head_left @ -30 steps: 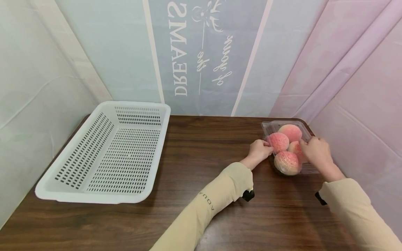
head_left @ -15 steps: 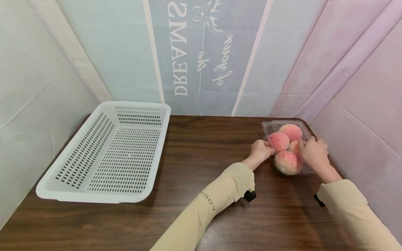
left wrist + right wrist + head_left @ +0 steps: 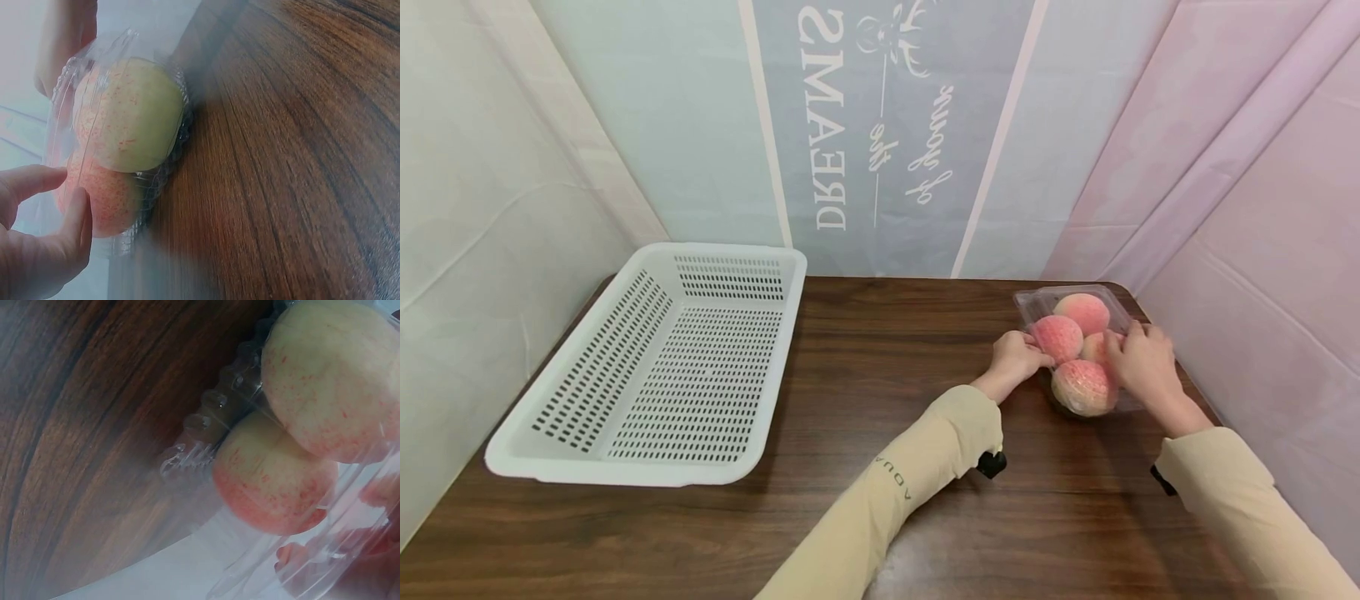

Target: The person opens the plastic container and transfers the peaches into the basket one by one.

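Brown tabletop [image 3: 887,350], clear peach box [image 3: 1036,303] lengthwise near-to-far.

From the head, well above left hand [image 3: 1017,358] and right hand [image 3: 1145,364], looks forward and down. From each wrist [image 3: 1191,418], looks along that hand, near peaches [image 3: 142,115] shared by both views.

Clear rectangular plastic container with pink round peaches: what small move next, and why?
Probably gently lift one edge of the clear plastic container: the left hand and right hand are at opposite sides, and both wrist views show plastic in front of the pink peaches.
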Demonstrator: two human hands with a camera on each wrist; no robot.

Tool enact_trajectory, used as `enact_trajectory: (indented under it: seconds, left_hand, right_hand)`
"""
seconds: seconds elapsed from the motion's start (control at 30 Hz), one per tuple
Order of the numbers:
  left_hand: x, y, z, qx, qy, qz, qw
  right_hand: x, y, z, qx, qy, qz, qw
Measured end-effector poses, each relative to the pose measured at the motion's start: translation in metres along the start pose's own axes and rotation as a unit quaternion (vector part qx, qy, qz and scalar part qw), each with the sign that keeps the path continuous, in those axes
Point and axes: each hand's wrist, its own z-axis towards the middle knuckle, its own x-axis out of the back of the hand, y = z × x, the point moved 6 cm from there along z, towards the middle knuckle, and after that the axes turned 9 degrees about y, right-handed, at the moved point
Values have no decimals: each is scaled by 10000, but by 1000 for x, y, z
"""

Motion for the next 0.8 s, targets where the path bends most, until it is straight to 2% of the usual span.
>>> enact_trajectory:
  seconds: [0.23,0.4,0.8]
  left_hand:
    - [7,0,4,-240,222,170,9993]
    - [12,-1,8,-246,338,240,9988]
    - [20,-6,17,-225,268,309,9989]
  right_hand:
    - [-2,-2,4,153,-103,122,9998]
    - [-5,-2,9,348,-140,256,9990]
    - [-7,-3,14,692,-194,490,9962]
